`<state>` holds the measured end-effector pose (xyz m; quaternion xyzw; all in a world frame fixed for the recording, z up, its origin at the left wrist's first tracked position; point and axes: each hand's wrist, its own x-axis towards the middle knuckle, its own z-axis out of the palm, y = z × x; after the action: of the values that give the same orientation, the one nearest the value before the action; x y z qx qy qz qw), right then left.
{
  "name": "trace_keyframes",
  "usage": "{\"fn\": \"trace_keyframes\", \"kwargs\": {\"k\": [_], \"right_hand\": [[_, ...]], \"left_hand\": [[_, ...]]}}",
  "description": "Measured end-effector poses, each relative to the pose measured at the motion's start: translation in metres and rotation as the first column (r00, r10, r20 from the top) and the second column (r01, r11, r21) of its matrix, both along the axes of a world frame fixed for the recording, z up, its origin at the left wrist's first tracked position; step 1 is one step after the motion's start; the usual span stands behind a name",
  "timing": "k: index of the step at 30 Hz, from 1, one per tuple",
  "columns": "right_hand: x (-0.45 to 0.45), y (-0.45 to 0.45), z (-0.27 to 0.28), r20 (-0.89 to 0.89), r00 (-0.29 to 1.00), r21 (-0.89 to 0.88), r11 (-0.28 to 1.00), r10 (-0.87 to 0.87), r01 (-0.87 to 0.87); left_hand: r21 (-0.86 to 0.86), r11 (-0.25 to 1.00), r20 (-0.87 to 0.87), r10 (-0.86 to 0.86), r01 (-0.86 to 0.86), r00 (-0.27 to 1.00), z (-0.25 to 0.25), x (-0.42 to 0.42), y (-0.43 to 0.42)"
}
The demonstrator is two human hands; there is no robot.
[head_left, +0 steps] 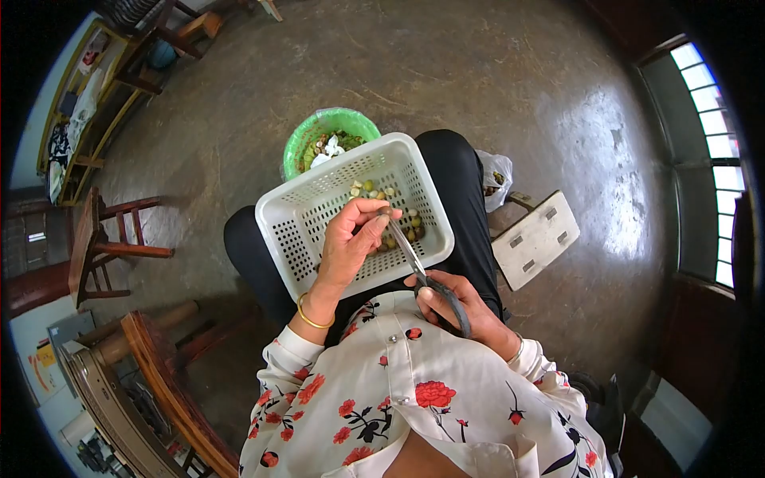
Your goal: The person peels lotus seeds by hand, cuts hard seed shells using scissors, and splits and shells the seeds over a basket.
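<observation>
We look down at our lap, where a white perforated basket [296,227] rests on dark trousers [450,171], holding small green and brown round pieces [368,185]. Over it, our left hand [349,240] pinches one small brown piece [386,212] at the tip of the scissors [408,251], their black handles gripped in our right hand [460,307]. Just beyond sits a green tub [298,131] of scraps.

Hands [348,245] [472,312]: two; basket [303,219]: one; scissors [409,252]: one pair

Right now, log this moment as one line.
left hand: pinching small brown item; right hand: holding scissors, blades at item; white basket: across lap
</observation>
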<state>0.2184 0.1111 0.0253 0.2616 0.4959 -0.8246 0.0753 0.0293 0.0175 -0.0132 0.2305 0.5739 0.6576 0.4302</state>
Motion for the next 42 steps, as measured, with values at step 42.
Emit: {"fn": "trace_keyframes", "kwargs": {"k": [42], "right_hand": [[-0.007,0.004,0.013,0.042,0.999,-0.173,0.985,0.025,-0.017]], "left_hand": [[0.001,0.992,0.299,0.118,-0.124,0.947,-0.013,0.003,-0.004]]}}
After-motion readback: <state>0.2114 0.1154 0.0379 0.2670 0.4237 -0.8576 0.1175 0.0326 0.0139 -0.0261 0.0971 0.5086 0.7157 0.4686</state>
